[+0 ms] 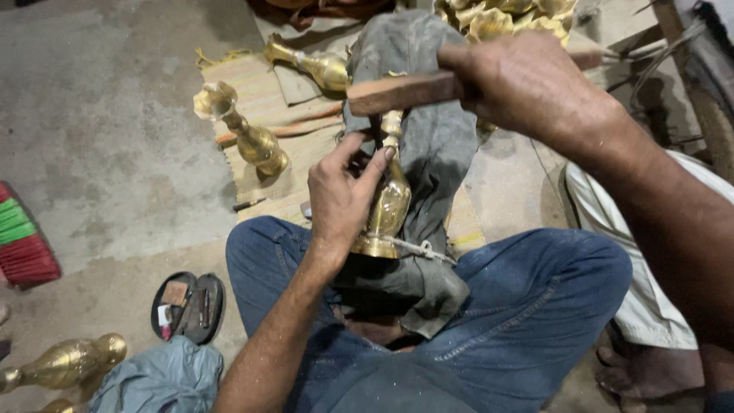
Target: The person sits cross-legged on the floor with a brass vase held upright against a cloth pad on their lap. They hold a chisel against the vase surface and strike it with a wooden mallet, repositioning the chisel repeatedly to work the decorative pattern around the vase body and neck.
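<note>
The left hand [340,195] steadied a brass vase [388,200] on a grey cloth [436,145] across the lap, fingers pinching what looked like a thin punch against its neck. The right hand [527,80] gripped a wooden mallet [401,92] just above. A good blow wanted the tool square and the vase firmly braced.

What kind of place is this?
Most likely a small floor-level metalwork shop for brass ware. The left hand steadies a brass vase on a grey cloth, the right hand holds a wooden mallet, and more brass vases lie on a woven mat.
</note>
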The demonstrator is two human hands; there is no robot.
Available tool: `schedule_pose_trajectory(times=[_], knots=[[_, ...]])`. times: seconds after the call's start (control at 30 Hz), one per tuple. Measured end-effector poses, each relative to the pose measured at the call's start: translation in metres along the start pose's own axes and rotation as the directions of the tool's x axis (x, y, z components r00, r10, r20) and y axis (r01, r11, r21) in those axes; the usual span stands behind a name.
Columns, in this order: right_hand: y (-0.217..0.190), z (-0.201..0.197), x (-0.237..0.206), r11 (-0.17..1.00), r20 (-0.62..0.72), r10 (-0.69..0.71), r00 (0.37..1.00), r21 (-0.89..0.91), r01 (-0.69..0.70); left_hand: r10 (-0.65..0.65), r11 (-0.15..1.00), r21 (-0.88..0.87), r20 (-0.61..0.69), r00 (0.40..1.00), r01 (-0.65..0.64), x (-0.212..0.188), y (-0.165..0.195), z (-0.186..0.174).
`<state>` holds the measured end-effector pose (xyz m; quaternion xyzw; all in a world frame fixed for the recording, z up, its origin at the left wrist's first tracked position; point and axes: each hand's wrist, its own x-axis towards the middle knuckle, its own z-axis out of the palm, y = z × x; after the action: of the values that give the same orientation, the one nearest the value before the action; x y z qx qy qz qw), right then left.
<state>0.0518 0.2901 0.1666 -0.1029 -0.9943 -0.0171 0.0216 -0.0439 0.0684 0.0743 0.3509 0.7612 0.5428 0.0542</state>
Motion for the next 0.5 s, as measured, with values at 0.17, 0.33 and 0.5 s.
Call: schedule_pose_trajectory(times=[0.17, 0.33, 0.5], knots=[[-0.0004, 0.0048, 0.0014, 0.968, 0.081, 0.078, 0.994, 0.232, -0.094, 0.015, 0.999, -0.041, 0.011, 1.0, -0.015, 0.0021, -0.0029, 0.0007], [0.0035, 0.0028, 0.0, 0.89, 0.051, 0.124, 0.991, 0.435, -0.134, 0.037, 0.998, -0.052, 0.011, 0.999, -0.037, -0.0005, -0.0043, 0.0008], [0.0021, 0.0006, -0.0032, 0.948, 0.092, 0.126, 0.988, 0.283, -0.148, 0.01, 1.0, -0.009, 0.035, 0.999, -0.01, -0.0023, -0.0012, 0.0002]])
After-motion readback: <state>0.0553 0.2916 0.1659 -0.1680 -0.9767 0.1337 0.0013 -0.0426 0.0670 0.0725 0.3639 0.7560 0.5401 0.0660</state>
